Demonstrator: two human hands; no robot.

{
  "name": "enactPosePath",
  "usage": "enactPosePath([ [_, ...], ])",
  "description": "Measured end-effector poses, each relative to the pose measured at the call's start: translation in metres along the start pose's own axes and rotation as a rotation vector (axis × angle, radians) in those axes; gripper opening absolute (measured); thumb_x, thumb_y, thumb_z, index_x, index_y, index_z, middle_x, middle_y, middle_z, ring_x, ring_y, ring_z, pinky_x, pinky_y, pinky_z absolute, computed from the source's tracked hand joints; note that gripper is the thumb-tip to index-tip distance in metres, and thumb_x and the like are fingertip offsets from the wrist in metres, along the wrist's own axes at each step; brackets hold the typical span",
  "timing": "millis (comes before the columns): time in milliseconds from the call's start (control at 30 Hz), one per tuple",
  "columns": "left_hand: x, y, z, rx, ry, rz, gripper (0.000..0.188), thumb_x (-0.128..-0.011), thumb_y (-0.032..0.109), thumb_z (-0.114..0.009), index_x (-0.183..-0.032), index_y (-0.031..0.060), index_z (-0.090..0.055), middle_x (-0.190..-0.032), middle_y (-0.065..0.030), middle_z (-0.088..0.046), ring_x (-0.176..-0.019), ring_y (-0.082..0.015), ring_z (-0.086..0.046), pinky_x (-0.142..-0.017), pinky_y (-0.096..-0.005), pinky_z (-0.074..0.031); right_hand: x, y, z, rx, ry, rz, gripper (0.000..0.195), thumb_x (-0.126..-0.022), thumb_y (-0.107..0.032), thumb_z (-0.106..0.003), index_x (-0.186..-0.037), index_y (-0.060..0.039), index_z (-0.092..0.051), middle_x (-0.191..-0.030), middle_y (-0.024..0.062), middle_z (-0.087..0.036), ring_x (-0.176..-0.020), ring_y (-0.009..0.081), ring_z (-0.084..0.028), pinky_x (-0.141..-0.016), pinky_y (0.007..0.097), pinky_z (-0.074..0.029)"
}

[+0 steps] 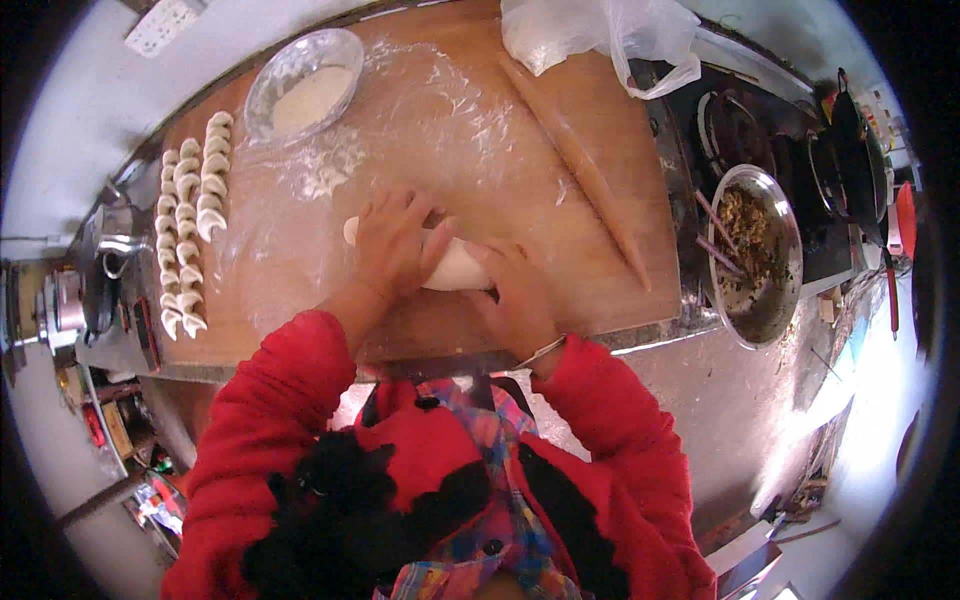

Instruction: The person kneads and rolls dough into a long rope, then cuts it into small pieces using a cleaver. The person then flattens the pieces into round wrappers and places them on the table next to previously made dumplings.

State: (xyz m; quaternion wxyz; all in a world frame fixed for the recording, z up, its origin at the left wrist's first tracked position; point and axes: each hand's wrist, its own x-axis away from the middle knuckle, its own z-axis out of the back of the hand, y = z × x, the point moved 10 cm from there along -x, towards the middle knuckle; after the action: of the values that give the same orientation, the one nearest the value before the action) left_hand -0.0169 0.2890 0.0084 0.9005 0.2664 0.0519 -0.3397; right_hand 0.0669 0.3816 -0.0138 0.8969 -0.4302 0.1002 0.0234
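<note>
A thick roll of pale dough (456, 264) lies on the wooden board (300, 292) right before me. My left hand (397, 240) presses over the dough's left part, its fingers curled across the top; a rounded end pokes out past them. Around the right end of the roll my right hand (514, 289) is cupped, thumb on the dough. Loose flour (334, 165) is strewn over the board beyond my hands. To the right a long tapered wooden rolling pin (577, 169) rests at a slant.
Several shaped dumplings (187, 217) stand in three rows at the board's left. A clear bowl of flour (315, 97) is at the back, with a plastic bag (570, 34) farther right. Beyond the right edge, a metal bowl (765, 300) holds filling (746, 217) and chopsticks (720, 255).
</note>
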Motion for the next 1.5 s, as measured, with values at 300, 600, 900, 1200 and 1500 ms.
enactPosePath([
  [300, -0.072, -0.044, -0.011, -0.117, 0.108, 0.056, 0.037, -0.087, 0.031, -0.044, -0.108, 0.0037, -0.056, -0.114, -0.0206, -0.052, -0.107, -0.0379, -0.045, -0.093, -0.0448, -0.033, -0.032, 0.016, 0.02, 0.004, 0.246, 0.007, 0.036, -0.07, -0.006, -0.063, -0.106, -0.0062, -0.058, -0.102, 0.0145, -0.052, -0.092, 0.0348, -0.049, -0.079, 0.0413, -0.041],
  [600, 0.04, 0.011, 0.011, -0.086, -0.063, -0.246, 0.034, -0.086, 0.022, -0.045, -0.117, 0.0088, -0.05, -0.114, -0.0153, -0.053, -0.11, -0.0316, -0.045, -0.095, -0.0449, -0.031, 0.036, -0.032, 0.025, -0.072, 0.181, 0.148, 0.03, -0.07, 0.004, -0.054, -0.097, -0.0049, -0.06, -0.106, 0.0144, -0.053, -0.096, 0.0346, -0.05, -0.084, 0.0407, -0.041],
  [900, 0.001, 0.056, -0.041, -0.233, -0.212, -0.009, 0.03, -0.081, 0.037, -0.054, -0.087, 0.0079, -0.059, -0.092, -0.0134, -0.054, -0.092, -0.0311, -0.05, -0.083, -0.0419, -0.037, 0.049, 0.021, 0.068, -0.213, 0.35, 0.006, 0.022, -0.072, 0.005, -0.054, -0.092, -0.0022, -0.058, -0.096, 0.0151, -0.056, -0.088, 0.0342, -0.053, -0.078, 0.039, -0.043],
  [1200, -0.062, -0.003, -0.042, -0.207, 0.025, 0.267, 0.039, -0.087, 0.037, -0.042, -0.084, 0.0024, -0.059, -0.082, -0.0228, -0.06, -0.075, -0.0423, -0.056, -0.066, -0.0461, -0.043, 0.037, 0.033, 0.056, -0.225, 0.359, -0.112, 0.027, -0.075, -0.007, -0.059, -0.101, -0.0023, -0.056, -0.099, 0.0159, -0.055, -0.093, 0.0354, -0.051, -0.081, 0.0432, -0.042],
  [1500, 0.042, 0.068, -0.003, -0.26, 0.052, -0.147, 0.019, -0.079, 0.026, -0.053, -0.08, 0.0086, -0.06, -0.084, -0.0123, -0.057, -0.083, -0.0302, -0.051, -0.072, -0.0402, -0.04, 0.036, -0.022, 0.008, -0.061, 0.095, 0.228, 0.037, -0.071, -0.012, -0.062, -0.106, -0.0052, -0.055, -0.103, 0.013, -0.051, -0.094, 0.0347, -0.048, -0.079, 0.0412, -0.041],
])
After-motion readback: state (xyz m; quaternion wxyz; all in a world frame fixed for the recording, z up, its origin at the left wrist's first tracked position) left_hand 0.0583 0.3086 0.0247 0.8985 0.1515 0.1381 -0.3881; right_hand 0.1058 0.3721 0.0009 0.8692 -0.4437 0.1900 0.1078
